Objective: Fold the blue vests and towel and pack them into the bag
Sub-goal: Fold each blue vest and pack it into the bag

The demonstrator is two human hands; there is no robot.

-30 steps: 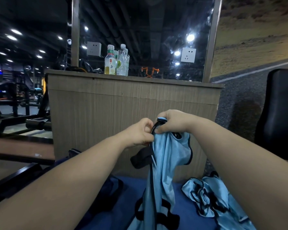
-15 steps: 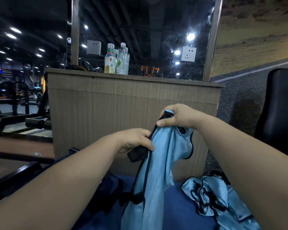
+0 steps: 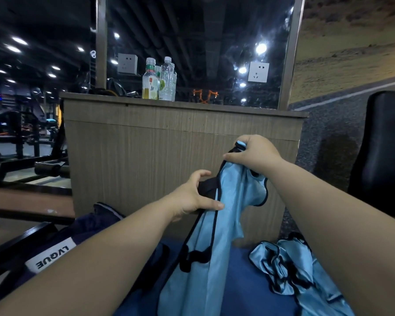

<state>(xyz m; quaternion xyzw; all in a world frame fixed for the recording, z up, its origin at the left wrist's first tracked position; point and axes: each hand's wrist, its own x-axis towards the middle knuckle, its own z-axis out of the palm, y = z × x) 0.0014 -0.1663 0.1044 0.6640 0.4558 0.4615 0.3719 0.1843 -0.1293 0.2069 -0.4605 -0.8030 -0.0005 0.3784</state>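
Since the earlier frame our left hand (image 3: 192, 199) had slid lower along the black-trimmed edge of the shiny light-blue vest (image 3: 214, 258), thumb and curled fingers pinching it. Our right hand (image 3: 253, 156) pinched the shoulder strap higher. The vest hung over the middle of the blue mat (image 3: 244, 297). We judged it best to pull that edge taut before folding.

The desk's (image 3: 169, 156) wooden front closes off the way straight ahead. A black chair (image 3: 383, 156) blocks the right, and the dark bag (image 3: 87, 231) blocks the left. Bare blue surface (image 3: 244, 299) lies open between the hanging vest (image 3: 214, 258) and the crumpled vest (image 3: 283, 267).
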